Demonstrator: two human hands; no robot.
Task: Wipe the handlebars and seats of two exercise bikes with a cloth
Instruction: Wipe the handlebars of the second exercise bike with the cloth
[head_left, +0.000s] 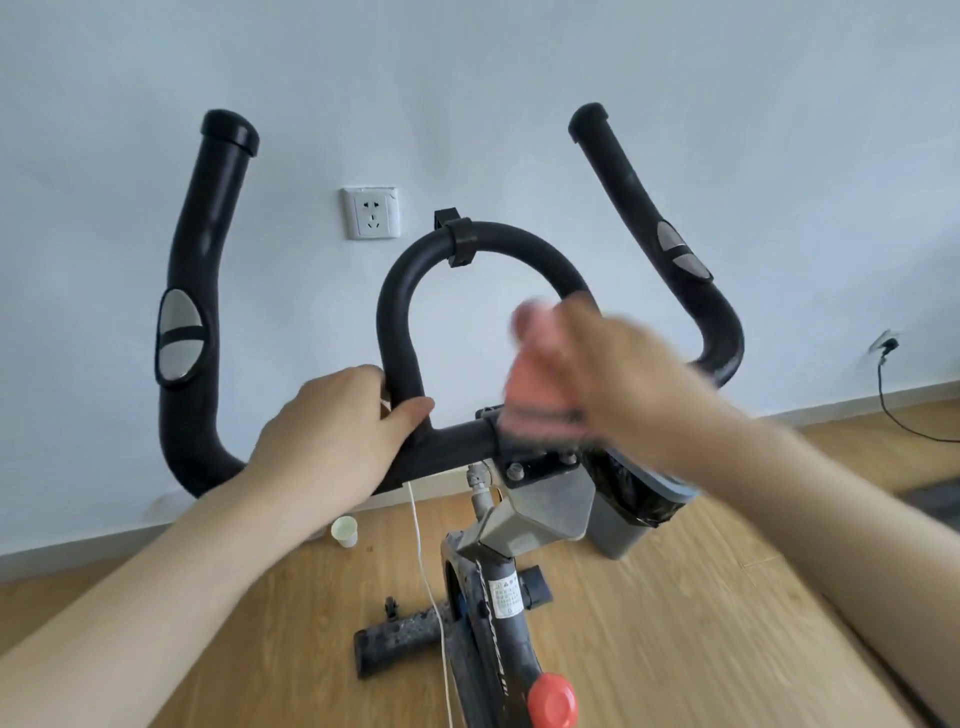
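Note:
A black exercise-bike handlebar (470, 240) fills the view, with two outer horns and a middle loop. My left hand (332, 421) grips the lower left of the loop where it meets the crossbar. Blurred by motion, my right hand (618, 374) holds a pink cloth (540, 384) against the lower right of the loop, just above the crossbar clamp. The right leg of the loop is hidden behind cloth and hand. No seat is in view.
The bike stem with a red knob (553, 701) drops toward a wooden floor. A grey bin with a black liner (623, 504) stands behind the stem. A paper cup (345, 531), a white cord (431, 587) and a wall socket (370, 213) lie close by.

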